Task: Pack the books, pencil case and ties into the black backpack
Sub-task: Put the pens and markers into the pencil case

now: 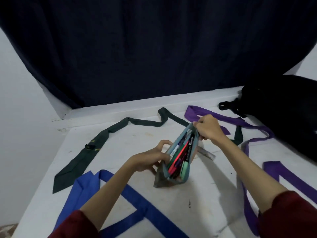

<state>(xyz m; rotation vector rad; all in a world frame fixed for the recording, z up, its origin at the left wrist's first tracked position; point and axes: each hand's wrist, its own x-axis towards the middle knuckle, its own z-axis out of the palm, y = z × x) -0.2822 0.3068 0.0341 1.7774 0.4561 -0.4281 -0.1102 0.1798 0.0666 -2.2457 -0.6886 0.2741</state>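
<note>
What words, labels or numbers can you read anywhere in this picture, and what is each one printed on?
None can be read for certain.
Black pen in the open pencil case: white lettering along the barrel, too blurred to read.
White pen beside it: dark print, too small to read.
Green tie: yellow stripes and a small dark mark, no legible text.

A pencil case (178, 162) stands open at the middle of the table (197, 212), pens (181, 157) inside it, one hand (151, 160) at its left side and the other hand (208, 128) at its far end. One tie (96, 145) lies to its left, another tie (109, 200) at near left, a third tie (248, 124) to the right. The backpack (281, 110) sits at far right, a curtain (145, 48) behind the table.
</note>
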